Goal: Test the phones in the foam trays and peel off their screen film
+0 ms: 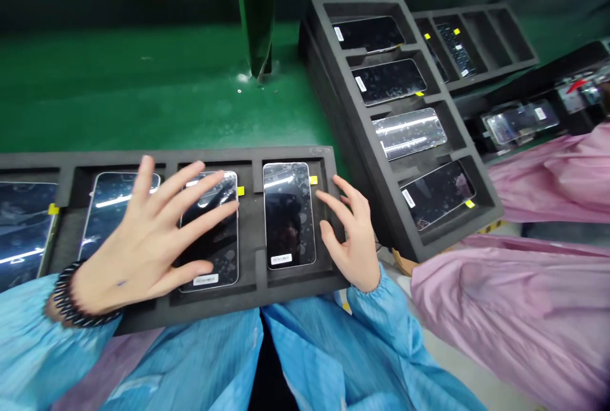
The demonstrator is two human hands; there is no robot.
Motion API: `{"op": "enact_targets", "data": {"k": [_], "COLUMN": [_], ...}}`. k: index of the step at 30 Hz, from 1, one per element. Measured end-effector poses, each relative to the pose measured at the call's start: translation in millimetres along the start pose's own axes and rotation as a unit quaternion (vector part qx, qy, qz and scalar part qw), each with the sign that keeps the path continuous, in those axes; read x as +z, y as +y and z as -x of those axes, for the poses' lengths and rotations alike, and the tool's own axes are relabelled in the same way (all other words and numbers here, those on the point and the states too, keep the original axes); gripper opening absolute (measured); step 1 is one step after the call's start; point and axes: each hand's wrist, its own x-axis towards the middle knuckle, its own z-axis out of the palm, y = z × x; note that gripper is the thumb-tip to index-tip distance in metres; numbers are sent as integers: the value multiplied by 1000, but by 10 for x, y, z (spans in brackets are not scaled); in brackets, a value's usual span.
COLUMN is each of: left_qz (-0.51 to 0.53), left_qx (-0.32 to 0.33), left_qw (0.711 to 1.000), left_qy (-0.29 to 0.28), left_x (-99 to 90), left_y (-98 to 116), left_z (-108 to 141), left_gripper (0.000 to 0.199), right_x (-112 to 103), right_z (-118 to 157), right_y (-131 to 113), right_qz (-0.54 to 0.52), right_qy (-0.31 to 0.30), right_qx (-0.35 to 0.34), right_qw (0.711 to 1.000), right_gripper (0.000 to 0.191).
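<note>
In front of me lies a dark foam tray [305, 289] whose compartments hold several phone screens. My left hand [155, 233], fingers spread, is over the phone screen [222, 246] second from the right and covers part of it; whether it touches the glass I cannot tell. Another phone screen [121, 192] is partly hidden behind that hand. At the tray's right end my right hand [350, 230] has its fingers apart beside the rightmost phone screen [289, 220]. This screen bears a white label at its lower edge and a yellow tab at its upper right.
To the right stands a stack of foam trays [333, 100], its top one holding several phone screens. Behind it is another foam tray [500, 42]. A green post [257, 11] rises from the green table [143, 106]. A person in pink sleeves [515, 309] is at the right.
</note>
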Motion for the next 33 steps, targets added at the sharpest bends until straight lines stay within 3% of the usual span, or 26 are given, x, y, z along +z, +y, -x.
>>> {"op": "enact_targets", "data": {"k": [4,8,15,18,21,24,27,30,33], "left_qz": [-22,-40,-47,-25,8,-12,-58,-75,-84], "left_qx": [-21,-43,-54,-50,-51,-89,-121,-110,-68], "left_qw": [997,993,995,997,999,996,991,991,991], "left_qy": [76,100,73,51,8,-12,5,30,74], "left_x": [-192,-172,-9,5,18,-7,-110,-215,-196], "left_y": [17,61,175,186,168,135,100,42,-59], "left_z": [154,374,653,695,684,599,445,268,130], "left_gripper": [54,53,57,59,61,60,60,59,55], "right_x": [-95,-63,-15,-56,-71,-76,-114,-148,-94], "right_z": [-15,-12,14,-22,-86,-170,-258,-316,-325], "right_y": [-7,-1,34,63,100,115,67,-31,-95], "right_qz": [-1,16,28,33,18,33,81,80,65], "right_qy": [-30,-33,-30,-55,-102,-121,-63,-8,7], "right_qx": [-53,-95,-81,-159,-244,-206,-124,-101,-104], "right_qw": [998,995,996,985,964,971,987,992,992], "right_gripper": [45,43,48,44,26,27,45,48,47]}}
